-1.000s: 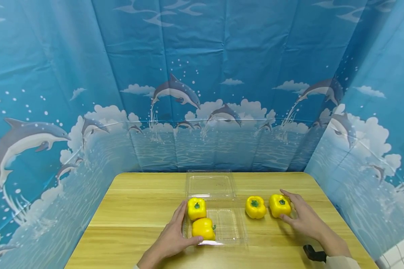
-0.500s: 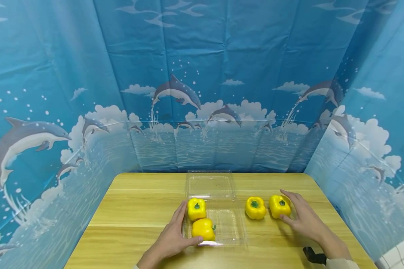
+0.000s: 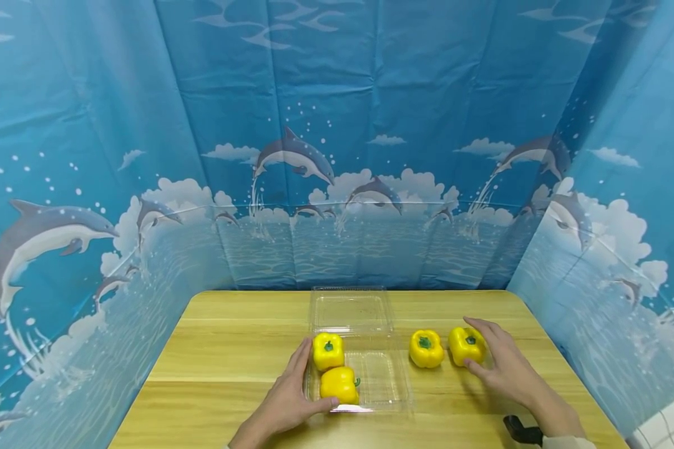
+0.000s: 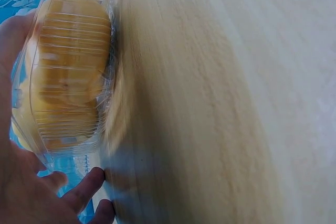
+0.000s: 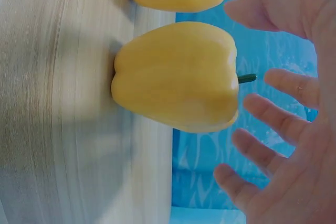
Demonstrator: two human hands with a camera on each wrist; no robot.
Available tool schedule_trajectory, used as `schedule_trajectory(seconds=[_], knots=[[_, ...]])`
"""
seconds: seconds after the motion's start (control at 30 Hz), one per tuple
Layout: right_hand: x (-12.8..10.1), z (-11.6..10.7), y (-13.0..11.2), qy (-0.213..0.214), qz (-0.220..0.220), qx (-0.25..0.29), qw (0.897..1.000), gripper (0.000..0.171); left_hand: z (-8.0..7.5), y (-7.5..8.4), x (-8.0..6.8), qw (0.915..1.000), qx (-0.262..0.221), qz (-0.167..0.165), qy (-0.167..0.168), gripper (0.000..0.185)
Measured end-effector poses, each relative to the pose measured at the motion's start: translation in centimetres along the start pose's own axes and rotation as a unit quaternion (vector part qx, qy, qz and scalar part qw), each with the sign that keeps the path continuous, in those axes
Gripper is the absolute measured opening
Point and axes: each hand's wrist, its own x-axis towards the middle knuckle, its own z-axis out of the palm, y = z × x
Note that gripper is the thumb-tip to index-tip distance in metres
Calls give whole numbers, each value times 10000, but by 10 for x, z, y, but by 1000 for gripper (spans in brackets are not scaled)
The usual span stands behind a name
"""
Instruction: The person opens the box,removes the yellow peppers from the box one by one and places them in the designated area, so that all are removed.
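We find no brand, label or readable writing on anything here; the clear plastic box (image 3: pixel 365 374) is unprinted, and the only pattern is the blue backdrop (image 3: pixel 337 156) with its dolphins, clouds and waves, which closes in the far side and both flanks of the scene.

The surface (image 3: pixel 224 362) is a pale wooden top with straight grain running left to right. At the lower right corner we see a patch of white tiles (image 3: pixel 671 418), and a small black object (image 3: pixel 521 429) sits by our right wrist.

The box lies open near the middle, its lid (image 3: pixel 351 310) flat behind the tray. Two yellow peppers sit in the tray's left half: the rear pepper (image 3: pixel 328 350) stands stem up, and the front pepper (image 3: pixel 339 383) lies on its side, stem to the right. Our left hand (image 3: pixel 289 396) holds the tray's left edge, fingers along the side wall and thumb at the front rim, so this grip is clamped on the box.

To the right of the box, on the bare wood, two more stand upright close together: the inner pepper (image 3: pixel 425 347) and the outer pepper (image 3: pixel 466 345). Our right hand (image 3: pixel 502 365) cups around the outer one with fingers spread apart and loosely bent; the wrist view shows a gap between the fingers (image 5: pixel 273 114) and the skin.
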Motion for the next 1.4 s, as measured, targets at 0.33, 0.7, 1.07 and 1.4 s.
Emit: schedule_trajectory(seconds=[0.33,0.7,1.07,1.4], knots=[[2,0,-10,142,-265,-80,9995,82,-1,2,-2,10000,-13,52,-29,143],[6,-1,-24,285,-459,-171,9984,82,0,3,0,10000,8,-23,-37,144],[10,3,-41,276,-590,-218,9976,85,1,1,1,10000,27,-75,-2,144],[16,9,-53,160,-732,-277,9968,87,2,-1,1,10000,-9,-17,37,146]])
